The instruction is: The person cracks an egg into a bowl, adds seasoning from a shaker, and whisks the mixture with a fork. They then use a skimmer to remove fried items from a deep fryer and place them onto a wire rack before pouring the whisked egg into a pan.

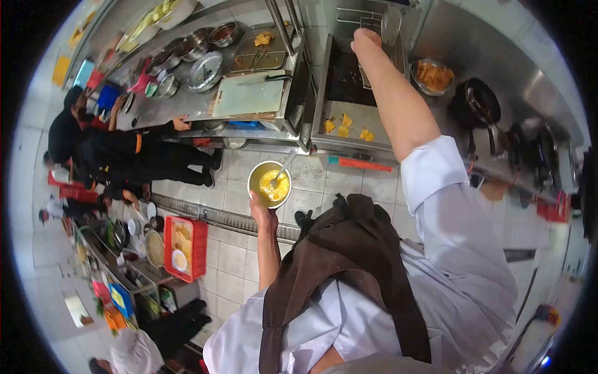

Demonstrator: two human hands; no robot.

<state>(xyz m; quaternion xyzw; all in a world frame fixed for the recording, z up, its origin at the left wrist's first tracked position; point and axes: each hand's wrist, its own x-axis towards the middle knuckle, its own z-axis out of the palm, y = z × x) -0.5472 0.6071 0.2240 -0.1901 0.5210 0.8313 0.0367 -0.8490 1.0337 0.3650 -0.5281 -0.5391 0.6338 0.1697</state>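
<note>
My left hand [264, 217] grips a pale bowl [252, 180] by its side, above the tiled floor. Beaten egg [268, 188] lies in the bowl, and a metal spoon or fork [286, 164] leans in it with its handle sticking up. My right hand [366, 40] is stretched far out over the fryer [342, 70], fingers closed. What it grips is hidden from this angle. Close by it are a wire rack [356, 17] and dark oil in the fryer well. Several fried yellow pieces [344, 129] lie on the fryer's front ledge.
Right of the fryer stand a bowl of fried chips [434, 77] and black pans [475, 103]. A cutting board [248, 96] with a knife [265, 79] lies on the left counter. Co-workers [134, 146] stand at left. A red crate [198, 248] sits beyond a floor drain [215, 216].
</note>
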